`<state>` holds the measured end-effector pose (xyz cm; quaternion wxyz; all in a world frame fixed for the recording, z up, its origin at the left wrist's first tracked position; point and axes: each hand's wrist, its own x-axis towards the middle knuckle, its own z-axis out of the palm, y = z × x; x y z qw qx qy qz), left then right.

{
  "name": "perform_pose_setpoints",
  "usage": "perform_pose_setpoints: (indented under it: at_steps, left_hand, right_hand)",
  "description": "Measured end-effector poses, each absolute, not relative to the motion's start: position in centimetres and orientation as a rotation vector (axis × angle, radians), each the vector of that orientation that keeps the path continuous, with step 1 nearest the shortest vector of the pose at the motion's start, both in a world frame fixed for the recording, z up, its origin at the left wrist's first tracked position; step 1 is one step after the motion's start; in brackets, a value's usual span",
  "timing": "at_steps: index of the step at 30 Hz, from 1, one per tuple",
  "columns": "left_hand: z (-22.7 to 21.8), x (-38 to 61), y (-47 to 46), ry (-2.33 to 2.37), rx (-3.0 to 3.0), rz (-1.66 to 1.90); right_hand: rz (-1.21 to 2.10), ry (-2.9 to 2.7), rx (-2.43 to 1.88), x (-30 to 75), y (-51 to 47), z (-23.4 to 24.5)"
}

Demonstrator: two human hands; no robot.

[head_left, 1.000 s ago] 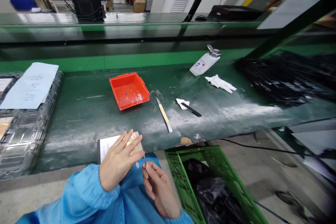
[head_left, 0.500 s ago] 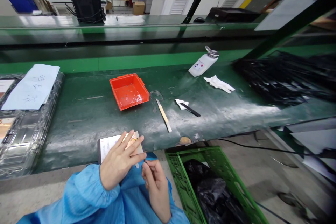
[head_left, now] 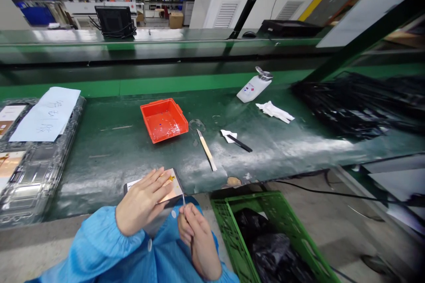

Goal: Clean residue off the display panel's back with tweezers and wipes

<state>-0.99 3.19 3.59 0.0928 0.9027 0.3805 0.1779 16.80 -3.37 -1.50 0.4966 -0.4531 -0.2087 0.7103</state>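
My left hand (head_left: 141, 201) lies flat on a small rectangular panel (head_left: 172, 184) at the near edge of the green bench, fingers spread over it. The panel shows a pale face with a small orange-gold part near its top. My right hand (head_left: 195, 239) pinches a thin metal tool (head_left: 183, 204) like tweezers, whose tip points up at the panel's lower right corner. Both arms wear blue sleeves.
On the bench mat lie an orange bin (head_left: 164, 120), a wooden-handled blade (head_left: 206, 150), a black tool on a wipe (head_left: 238, 142), a white dispenser bottle (head_left: 253, 87) and a crumpled wipe (head_left: 274, 111). Clear trays with paper (head_left: 33, 150) sit left, black trays (head_left: 358, 106) right, a green crate (head_left: 265, 239) below.
My left hand slid a little left on the panel, uncovering its right part. My right hand dropped slightly and keeps the tool tip by the panel's corner. The camera tilted down a bit.
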Motion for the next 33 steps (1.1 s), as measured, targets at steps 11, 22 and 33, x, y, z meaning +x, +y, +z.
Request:
perform_pose_setpoints:
  at_steps: [11,22,33]
  left_hand:
    - [3.43,-0.73,3.07,1.157,2.685,0.566]
    - [3.68,-0.48,2.95,1.188,2.675,0.538]
    - [3.81,-0.3,2.8,1.207,2.635,0.547]
  right_hand:
    - [1.665,-0.598,-1.225,17.07,-3.17,-1.07]
    - [1.517,-0.718,-1.344,16.87,-2.87,-1.18]
    - [1.377,-0.934,-1.355,17.21,-2.76,-1.06]
